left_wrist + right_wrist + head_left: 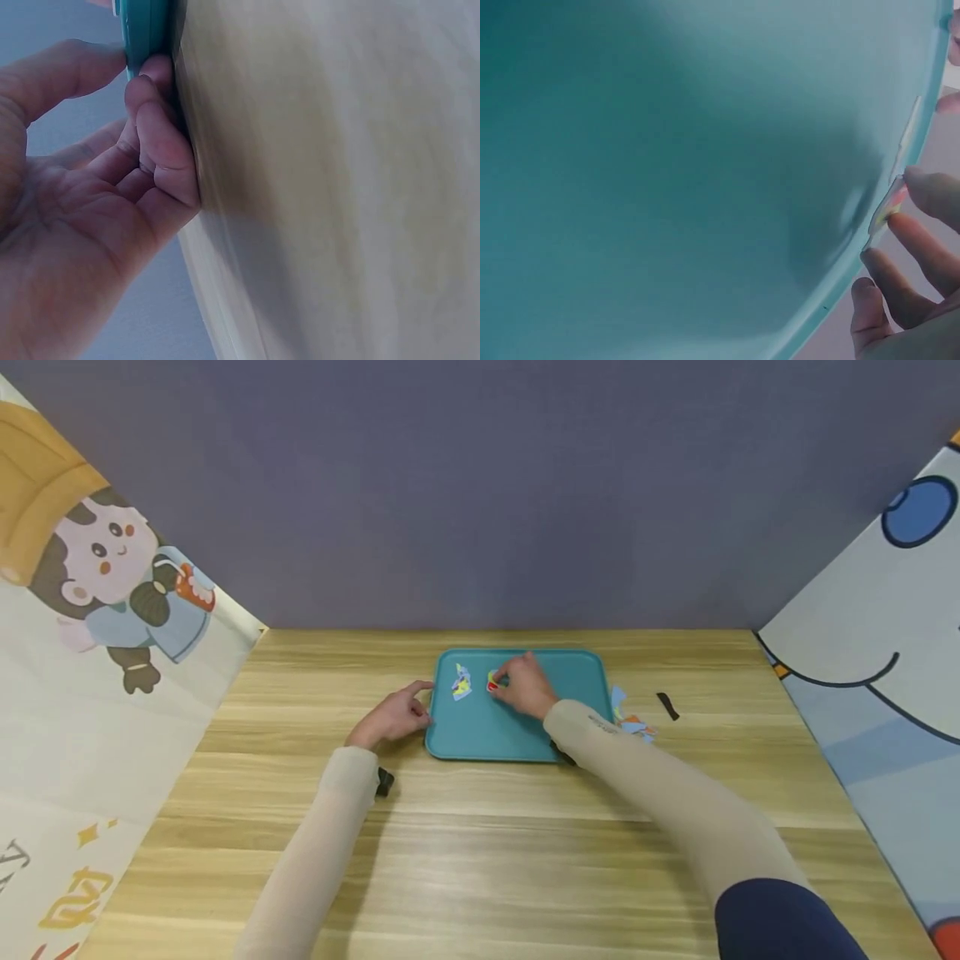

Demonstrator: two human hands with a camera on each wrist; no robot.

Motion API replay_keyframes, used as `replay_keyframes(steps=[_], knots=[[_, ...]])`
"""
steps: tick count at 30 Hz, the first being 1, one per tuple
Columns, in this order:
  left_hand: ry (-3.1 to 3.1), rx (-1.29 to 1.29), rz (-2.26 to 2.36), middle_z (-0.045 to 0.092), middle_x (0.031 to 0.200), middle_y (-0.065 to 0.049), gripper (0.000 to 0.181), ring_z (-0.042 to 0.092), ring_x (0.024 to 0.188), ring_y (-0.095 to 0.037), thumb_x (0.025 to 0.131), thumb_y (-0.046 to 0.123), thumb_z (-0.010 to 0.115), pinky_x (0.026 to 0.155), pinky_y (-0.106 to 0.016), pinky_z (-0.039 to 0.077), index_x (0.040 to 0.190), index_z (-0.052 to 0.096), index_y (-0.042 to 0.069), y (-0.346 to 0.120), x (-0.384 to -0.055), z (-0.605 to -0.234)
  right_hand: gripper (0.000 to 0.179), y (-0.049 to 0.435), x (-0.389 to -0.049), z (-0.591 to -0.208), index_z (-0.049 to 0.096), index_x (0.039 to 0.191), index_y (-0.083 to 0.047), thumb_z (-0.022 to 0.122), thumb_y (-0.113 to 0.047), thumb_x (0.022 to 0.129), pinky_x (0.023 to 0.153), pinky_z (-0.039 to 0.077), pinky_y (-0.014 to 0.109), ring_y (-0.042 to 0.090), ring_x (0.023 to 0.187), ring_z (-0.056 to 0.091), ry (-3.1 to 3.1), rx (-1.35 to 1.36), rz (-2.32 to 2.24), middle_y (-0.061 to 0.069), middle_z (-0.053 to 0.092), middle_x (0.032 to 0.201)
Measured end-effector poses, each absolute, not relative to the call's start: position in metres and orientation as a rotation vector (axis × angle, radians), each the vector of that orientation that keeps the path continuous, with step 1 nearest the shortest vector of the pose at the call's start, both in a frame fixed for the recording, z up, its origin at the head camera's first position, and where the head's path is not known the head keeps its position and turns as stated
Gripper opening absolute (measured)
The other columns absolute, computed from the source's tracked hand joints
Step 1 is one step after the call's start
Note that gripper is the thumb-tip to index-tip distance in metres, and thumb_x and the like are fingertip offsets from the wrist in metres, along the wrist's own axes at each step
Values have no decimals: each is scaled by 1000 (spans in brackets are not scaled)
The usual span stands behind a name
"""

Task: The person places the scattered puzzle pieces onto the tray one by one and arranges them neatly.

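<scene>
A teal rectangular tray (480,735) lies on the wooden table. My left hand (393,717) holds the tray's left edge, the thumb on the rim and the curled fingers low against its side, knuckles near the tabletop. Over the tray, my right hand (527,685) pinches a small flat piece (889,208) coloured red, yellow and white between thumb and fingertips. Left of that hand, a jagged flat cutout (462,683) in pale blue, white and yellow lies on the tray.
Several loose pale-blue and orange pieces (636,727) lie on the table just right of the tray, partly behind my right sleeve. Farther right is a dark curved strip (667,706). A grey-blue panel (510,527) stands behind the table, with printed cartoon sheets at both sides.
</scene>
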State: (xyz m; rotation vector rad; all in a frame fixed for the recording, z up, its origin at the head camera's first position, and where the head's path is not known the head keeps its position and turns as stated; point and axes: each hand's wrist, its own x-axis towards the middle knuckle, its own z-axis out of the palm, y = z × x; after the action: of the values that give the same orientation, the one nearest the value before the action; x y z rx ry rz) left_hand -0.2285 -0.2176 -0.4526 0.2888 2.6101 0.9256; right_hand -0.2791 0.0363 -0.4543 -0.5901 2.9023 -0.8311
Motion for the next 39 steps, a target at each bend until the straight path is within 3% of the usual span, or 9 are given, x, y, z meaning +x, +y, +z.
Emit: replay_keyframes(steps=[22,30,39], knots=[[2578,288,974,63,85,-5,68,57,76,-18,86,9,66,74,-34,45,145,33,10,-209,-229,-458,29,26,-291,-463,74,103,-7,78,-23,79,95,35,37,25,103,49,2926,-570,-757,5,67,103],[2596,292,957,64,88,-6,68,57,78,-19,86,10,66,75,-36,45,145,33,9,-214,-227,-457,28,34,-291,-454,73,102,-6,77,-22,80,91,40,37,26,107,46,2929,-577,-866,7,65,106],[2599,290,950,63,86,-6,68,57,76,-19,86,10,66,74,-35,45,145,33,7,-216,-228,-452,31,60,-293,-444,71,107,-4,75,-19,81,94,37,41,30,112,44,2889,-583,-989,11,63,112]])
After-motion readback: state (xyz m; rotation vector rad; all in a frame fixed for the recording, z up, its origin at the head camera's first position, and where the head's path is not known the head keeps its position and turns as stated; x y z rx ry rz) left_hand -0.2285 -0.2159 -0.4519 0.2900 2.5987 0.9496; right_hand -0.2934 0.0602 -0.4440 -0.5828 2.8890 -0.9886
